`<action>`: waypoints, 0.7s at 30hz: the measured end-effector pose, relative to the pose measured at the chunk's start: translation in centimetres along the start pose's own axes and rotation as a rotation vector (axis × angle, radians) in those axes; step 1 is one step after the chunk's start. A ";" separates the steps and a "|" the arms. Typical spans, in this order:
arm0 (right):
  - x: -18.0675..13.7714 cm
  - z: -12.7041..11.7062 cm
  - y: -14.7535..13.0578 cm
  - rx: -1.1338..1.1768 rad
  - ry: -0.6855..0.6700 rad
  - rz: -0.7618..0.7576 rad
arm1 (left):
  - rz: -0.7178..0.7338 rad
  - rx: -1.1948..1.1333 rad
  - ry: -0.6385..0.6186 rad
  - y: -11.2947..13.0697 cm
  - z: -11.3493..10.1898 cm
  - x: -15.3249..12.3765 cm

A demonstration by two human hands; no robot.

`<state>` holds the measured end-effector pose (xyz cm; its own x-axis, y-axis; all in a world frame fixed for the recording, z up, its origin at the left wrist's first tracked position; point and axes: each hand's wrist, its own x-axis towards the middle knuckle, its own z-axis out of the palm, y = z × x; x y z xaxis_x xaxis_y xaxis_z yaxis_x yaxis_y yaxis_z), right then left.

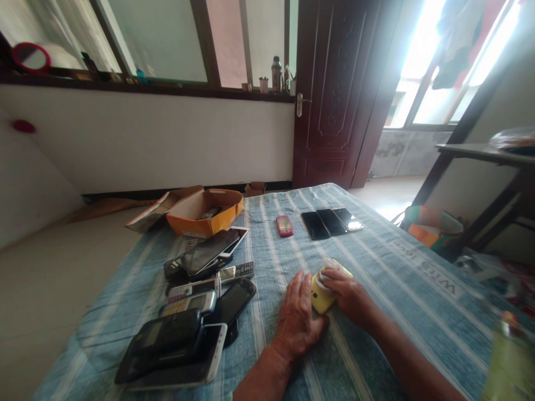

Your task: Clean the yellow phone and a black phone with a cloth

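Nearest, at the right edge, stands a pale green-yellow translucent bottle (506, 356), cut off by the frame. To its left, on a blue-and-white striped tablecloth (376, 289), lies a yellow-backed rectangular phone (321, 301), between the two hands. The left hand (296, 312) is palm down, fingers and thumb bracketing the phone's near-left corner; whether it grips or merely rests, I cannot tell. The right hand (346, 288) bunches its fingers on a crumpled whitish wad (323, 283), pressing it against the yellow back. I judge the phone light and stiff, its smooth shell inclined to slide on the cloth, its screen fragile; the long edges look the safest hold. The wad seems soft and yielding. The right fingers hide much of the phone's back, its screen is out of sight, and whether the wad is tissue or plastic is unclear.
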<state>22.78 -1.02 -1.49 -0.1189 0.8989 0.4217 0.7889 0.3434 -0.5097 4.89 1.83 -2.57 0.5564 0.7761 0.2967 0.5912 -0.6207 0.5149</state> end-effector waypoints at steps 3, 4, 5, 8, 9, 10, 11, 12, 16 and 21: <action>-0.1 0.3 1.6 -0.123 0.123 0.138 | 0.015 -0.008 0.035 0.0 0.0 0.0; -0.2 0.3 1.7 -0.155 0.137 0.174 | 0.019 -0.010 0.046 0.0 0.1 0.0; -0.3 0.3 1.7 -0.177 0.137 0.195 | 0.023 -0.011 0.056 -0.1 0.1 0.0; -0.4 0.5 0.2 -0.156 0.053 0.153 | 0.044 -0.004 0.075 -0.3 0.3 0.1; -0.3 0.6 -0.5 -0.122 0.014 0.113 | 0.053 -0.001 0.081 -0.4 0.4 0.1; -0.1 0.7 -1.3 -0.079 -0.027 0.064 | 0.062 -0.001 0.085 -0.4 0.4 0.1; 0.2 0.8 -2.0 -0.035 -0.061 0.016 | 0.070 -0.002 0.089 -0.5 0.5 0.1; 0.4 1.0 -2.6 0.004 -0.078 -0.020 | 0.076 -0.004 0.092 -0.6 0.5 0.1; 1.7 1.6 -3.3 0.086 -0.104 -0.063 | 0.090 -0.010 0.097 -0.9 0.6 0.2; 2.8 2.0 -2.1 0.012 -0.102 -0.020 | 0.076 -0.006 0.127 -1.0 0.9 0.2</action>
<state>19.58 1.34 -0.70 -0.1956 0.9146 0.3539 0.7783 0.3643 -0.5114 4.96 2.52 -3.68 0.5209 0.7346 0.4347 0.5460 -0.6782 0.4919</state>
